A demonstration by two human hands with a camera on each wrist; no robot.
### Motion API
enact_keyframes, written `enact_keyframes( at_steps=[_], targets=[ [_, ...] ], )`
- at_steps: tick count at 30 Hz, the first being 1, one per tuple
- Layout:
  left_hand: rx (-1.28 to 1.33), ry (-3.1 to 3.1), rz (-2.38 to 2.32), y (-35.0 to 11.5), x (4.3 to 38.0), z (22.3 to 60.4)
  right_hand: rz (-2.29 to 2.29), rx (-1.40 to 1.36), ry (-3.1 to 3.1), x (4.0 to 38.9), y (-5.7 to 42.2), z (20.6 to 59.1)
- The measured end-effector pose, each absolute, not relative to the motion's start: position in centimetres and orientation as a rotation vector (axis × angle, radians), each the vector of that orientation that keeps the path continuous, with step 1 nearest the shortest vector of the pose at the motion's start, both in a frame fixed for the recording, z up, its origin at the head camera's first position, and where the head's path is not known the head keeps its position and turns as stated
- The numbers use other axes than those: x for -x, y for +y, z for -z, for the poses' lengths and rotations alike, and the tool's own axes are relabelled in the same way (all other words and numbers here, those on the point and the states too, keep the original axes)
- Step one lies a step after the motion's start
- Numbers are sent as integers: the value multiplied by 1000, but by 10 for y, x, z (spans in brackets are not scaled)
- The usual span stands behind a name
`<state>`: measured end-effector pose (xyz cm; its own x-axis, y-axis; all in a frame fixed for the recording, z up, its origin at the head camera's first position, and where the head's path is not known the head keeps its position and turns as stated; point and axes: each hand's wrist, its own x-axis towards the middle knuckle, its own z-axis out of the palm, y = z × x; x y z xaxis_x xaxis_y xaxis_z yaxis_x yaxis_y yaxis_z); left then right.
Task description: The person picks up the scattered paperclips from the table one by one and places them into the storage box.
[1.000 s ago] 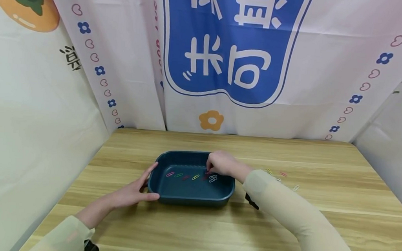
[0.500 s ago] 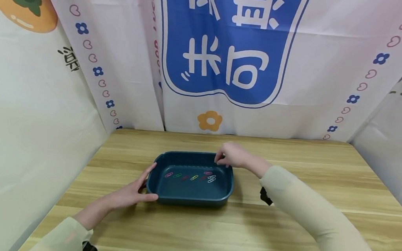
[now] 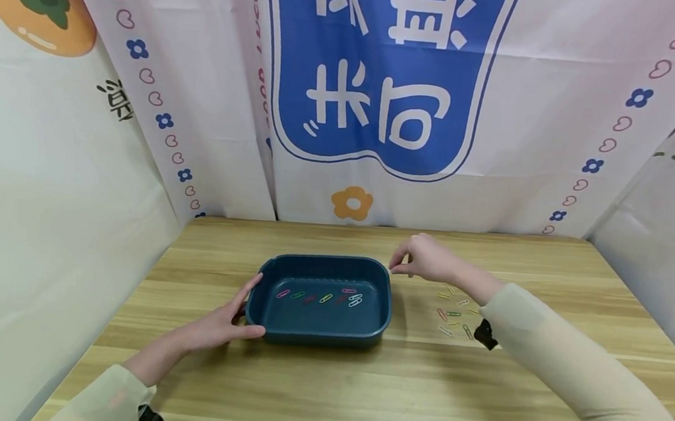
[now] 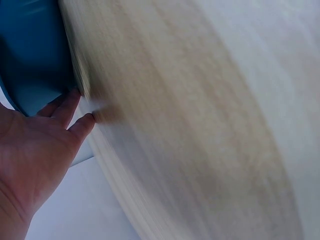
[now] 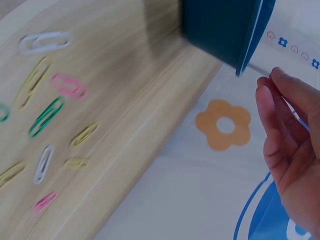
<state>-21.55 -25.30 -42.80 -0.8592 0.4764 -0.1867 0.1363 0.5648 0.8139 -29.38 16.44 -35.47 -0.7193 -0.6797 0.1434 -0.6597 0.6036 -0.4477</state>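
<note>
A dark teal rectangular tray (image 3: 315, 338) stands on the wooden table with several coloured paper clips (image 3: 326, 298) spread across its floor. My left hand (image 3: 221, 323) rests against its left end, thumb at the front corner and straight fingers along the side; the left wrist view shows this hand (image 4: 40, 145) at the tray's wall. Just beyond the tray's back right corner, in the air, is my right hand (image 3: 426, 257). In the right wrist view its thumb and index fingertips (image 5: 280, 75) come close together, the other fingers loosely curled, with nothing visible between them.
Right of the tray lie several loose paper clips (image 3: 453, 314) in yellow, pink, green and white, partly under my right forearm. A white printed curtain (image 3: 493, 203) hangs along the table's back edge, with white walls (image 3: 63, 215) at both sides.
My right hand has lifted out of the tray and moved right, past its rim. A pink paper clip now shows where its fingers were. My left hand stays on the tray.
</note>
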Motion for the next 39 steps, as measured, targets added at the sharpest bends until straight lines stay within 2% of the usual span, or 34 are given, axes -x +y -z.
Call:
enact_keyframes(
  at_steps=[11,24,39],
  targets=[
    [-500,2444,-1183,-252,214,428,718,1066,2828,282,205,358],
    [-506,2447,-1179,-252,215,427,662,955,2839,278,243,382],
    [-493,2451,-1170,-253,216,427,573,859,2847,283,256,412]
  ],
)
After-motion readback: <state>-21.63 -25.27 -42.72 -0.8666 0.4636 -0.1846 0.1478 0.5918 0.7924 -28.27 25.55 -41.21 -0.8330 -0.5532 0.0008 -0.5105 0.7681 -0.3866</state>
